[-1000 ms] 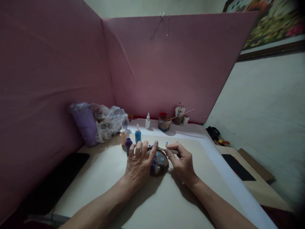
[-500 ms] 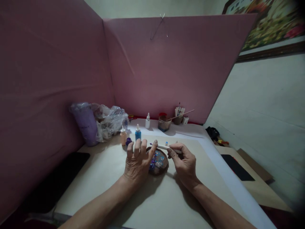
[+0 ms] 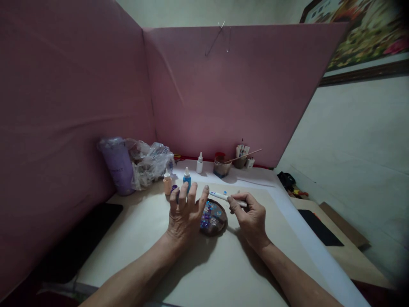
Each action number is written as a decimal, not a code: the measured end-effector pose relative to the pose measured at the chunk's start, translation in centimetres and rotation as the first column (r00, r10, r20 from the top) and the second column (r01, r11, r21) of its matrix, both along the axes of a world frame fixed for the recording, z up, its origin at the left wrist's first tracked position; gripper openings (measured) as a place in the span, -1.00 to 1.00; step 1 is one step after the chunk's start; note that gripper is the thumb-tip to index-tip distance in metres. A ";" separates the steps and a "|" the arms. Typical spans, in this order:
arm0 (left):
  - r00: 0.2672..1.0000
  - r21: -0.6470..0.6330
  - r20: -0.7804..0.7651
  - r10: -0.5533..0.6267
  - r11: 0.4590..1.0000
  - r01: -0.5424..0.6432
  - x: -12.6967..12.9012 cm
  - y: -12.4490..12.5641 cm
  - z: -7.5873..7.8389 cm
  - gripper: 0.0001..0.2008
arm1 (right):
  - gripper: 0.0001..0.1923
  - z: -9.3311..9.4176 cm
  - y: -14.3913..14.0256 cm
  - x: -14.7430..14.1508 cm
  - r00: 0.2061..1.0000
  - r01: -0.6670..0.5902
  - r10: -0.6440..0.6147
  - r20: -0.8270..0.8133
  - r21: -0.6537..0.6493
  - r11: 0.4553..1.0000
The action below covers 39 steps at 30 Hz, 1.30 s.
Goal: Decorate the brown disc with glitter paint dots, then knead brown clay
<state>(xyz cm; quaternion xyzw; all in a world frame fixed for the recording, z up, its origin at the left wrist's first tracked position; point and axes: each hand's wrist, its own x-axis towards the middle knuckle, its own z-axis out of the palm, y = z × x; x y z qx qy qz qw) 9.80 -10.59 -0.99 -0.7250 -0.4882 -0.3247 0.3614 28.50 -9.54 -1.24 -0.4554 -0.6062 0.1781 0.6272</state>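
A round brown piece (image 3: 220,224) lies on the table, its face dotted with shiny blue, purple and silvery bits. My left hand (image 3: 184,213) is spread over its left edge, fingers apart and raised; whether the palm touches it I cannot tell. My right hand (image 3: 251,217) pinches a slim white pen (image 3: 220,196), held nearly level over the piece's far edge. Its bluish tip is close to my left hand's outstretched digit. Just past the pen stands a small blue-and-white item (image 3: 225,192). Beyond my left fingers are a blue bottle (image 3: 187,175) and a partly hidden purple pot (image 3: 174,188).
A peach bottle (image 3: 167,182) and a white bottle (image 3: 200,163) stand farther back. A cup of murky liquid (image 3: 222,167) has a brush (image 3: 244,156) across it. At left are a purple tumbler (image 3: 118,166) and crumpled plastic bag (image 3: 153,160). Pink panels (image 3: 236,94) enclose the table.
The pen's tip has moved slightly right and its angle has tilted a little in my right hand. My left hand stays over the piece. The whole view has shifted slightly.
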 end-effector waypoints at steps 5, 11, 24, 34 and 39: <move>0.998 -0.004 -0.065 -0.003 1.000 0.002 0.6 -0.3 -0.4 -0.51 | -0.86 0.0 -0.5 -0.4 0.995 -0.030 0.024 0.095 0.064 0.998; 0.994 0.016 -0.094 0.056 0.998 -0.055 0.5 -0.1 -0.6 -0.54 | -0.86 0.3 -0.8 -0.6 0.999 -0.008 0.005 0.040 0.086 0.996; 0.999 -0.041 0.048 0.004 0.999 -0.002 -0.1 0.2 -0.3 -0.52 | -0.78 0.0 0.1 -0.1 0.998 0.062 -0.062 0.005 -0.031 0.998; 0.995 -0.040 -0.091 0.026 0.999 -0.030 0.6 -0.2 -0.6 -0.53 | -0.84 0.3 -0.7 -0.6 0.991 -0.015 0.003 0.136 0.082 0.997; 0.986 -0.002 -0.143 0.083 0.996 -0.084 0.7 -0.4 -0.5 -0.53 | -0.80 0.2 -0.9 -0.7 0.999 -0.036 0.036 0.017 0.004 0.999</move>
